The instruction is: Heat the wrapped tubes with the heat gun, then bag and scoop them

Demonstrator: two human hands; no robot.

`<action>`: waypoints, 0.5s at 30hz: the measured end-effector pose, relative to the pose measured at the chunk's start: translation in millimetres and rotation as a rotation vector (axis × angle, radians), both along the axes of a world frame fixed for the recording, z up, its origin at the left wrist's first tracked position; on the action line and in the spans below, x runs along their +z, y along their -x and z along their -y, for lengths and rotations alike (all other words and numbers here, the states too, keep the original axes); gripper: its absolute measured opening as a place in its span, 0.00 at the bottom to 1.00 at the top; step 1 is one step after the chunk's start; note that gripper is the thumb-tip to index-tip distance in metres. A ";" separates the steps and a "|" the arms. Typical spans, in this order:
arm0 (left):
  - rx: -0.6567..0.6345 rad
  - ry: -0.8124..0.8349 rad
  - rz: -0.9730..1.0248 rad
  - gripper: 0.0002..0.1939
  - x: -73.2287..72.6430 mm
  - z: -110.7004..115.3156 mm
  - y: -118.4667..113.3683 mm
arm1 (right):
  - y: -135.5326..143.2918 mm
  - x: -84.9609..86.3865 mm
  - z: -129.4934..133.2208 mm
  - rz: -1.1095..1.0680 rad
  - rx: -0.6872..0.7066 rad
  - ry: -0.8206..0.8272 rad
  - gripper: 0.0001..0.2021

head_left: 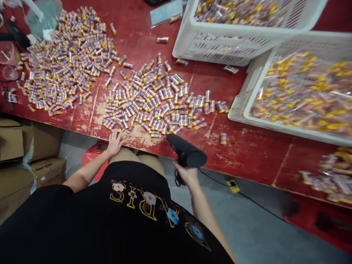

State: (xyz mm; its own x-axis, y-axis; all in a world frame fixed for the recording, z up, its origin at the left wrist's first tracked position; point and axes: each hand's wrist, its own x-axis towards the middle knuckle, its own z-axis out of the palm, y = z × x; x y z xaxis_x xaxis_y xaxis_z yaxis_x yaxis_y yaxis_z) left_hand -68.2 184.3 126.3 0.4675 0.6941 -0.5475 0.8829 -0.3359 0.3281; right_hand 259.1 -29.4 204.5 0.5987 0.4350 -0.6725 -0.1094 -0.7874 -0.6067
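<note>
Blower, pistol-shaped, black plastic, is being clamped in right grip, long axis running forward-left toward pink-and-yellow film-wrapped cylinders; nearer them, left grip is being held unclosed.

pass: red tabletop right of black blower | block: tube pile, white crate

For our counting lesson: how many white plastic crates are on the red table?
2. One white crate is at the top, right of centre; another white crate is at the right edge. The frame cuts off both; others may be hidden.
</note>
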 end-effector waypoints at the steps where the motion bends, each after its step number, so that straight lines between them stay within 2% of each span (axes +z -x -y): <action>1: 0.009 0.030 0.028 0.35 -5.3 3.1 -10.4 | 4.7 0.3 3.3 -0.011 -0.002 0.006 0.23; 6: 0.045 0.100 0.161 0.35 -24.7 11.9 -62.2 | 16.3 -2.1 14.0 -0.071 0.017 -0.012 0.24; 11: 0.070 0.223 0.255 0.34 -27.7 13.5 -89.2 | 10.2 -11.2 18.9 -0.100 0.039 -0.026 0.23; 15: 0.118 0.256 0.279 0.35 -36.6 28.2 -114.9 | -2.8 -18.6 18.6 -0.130 0.097 -0.055 0.23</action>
